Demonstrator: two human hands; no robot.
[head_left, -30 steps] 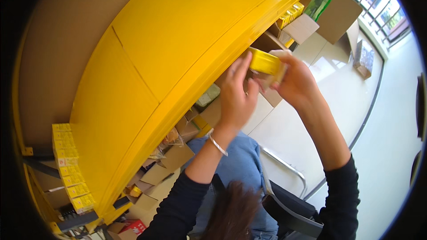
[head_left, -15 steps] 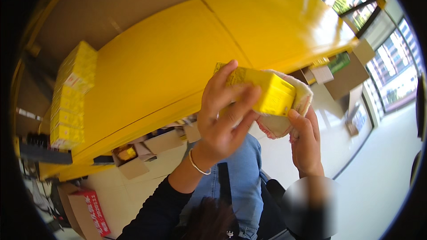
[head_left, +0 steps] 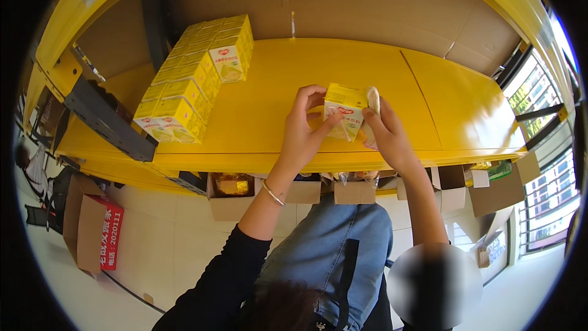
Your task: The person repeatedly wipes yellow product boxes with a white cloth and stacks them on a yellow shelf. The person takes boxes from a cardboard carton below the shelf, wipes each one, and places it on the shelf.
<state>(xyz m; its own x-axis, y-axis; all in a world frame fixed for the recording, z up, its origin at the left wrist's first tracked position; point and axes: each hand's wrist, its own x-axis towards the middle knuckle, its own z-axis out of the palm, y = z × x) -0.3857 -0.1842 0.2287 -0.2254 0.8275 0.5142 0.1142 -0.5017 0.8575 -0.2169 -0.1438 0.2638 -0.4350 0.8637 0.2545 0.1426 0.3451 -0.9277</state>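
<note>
A yellow and white drink carton (head_left: 343, 116) stands upright between my hands, above or on the yellow shelf (head_left: 288, 98); I cannot tell whether its base touches. My left hand (head_left: 301, 125) grips it from the left, thumb across the printed front and fingers behind. With my right hand (head_left: 392, 132) I press a folded pale cloth (head_left: 373, 99) against the carton's right side. The fingers under and behind the cloth are mostly hidden. To the left, several matching cartons (head_left: 190, 89) stand packed in a block on the shelf.
Dark metal uprights (head_left: 110, 119) frame the shelf's left end, and brown cardboard (head_left: 367, 12) backs it. Below the front edge sit open cardboard boxes (head_left: 355, 193). A red and brown box (head_left: 92, 227) stands on the floor at left. Barred windows (head_left: 545, 165) are at right.
The carton has gone from tilted on its side to upright, and the cloth from around its end to its right side. My view has turned, showing more of the carton block.
</note>
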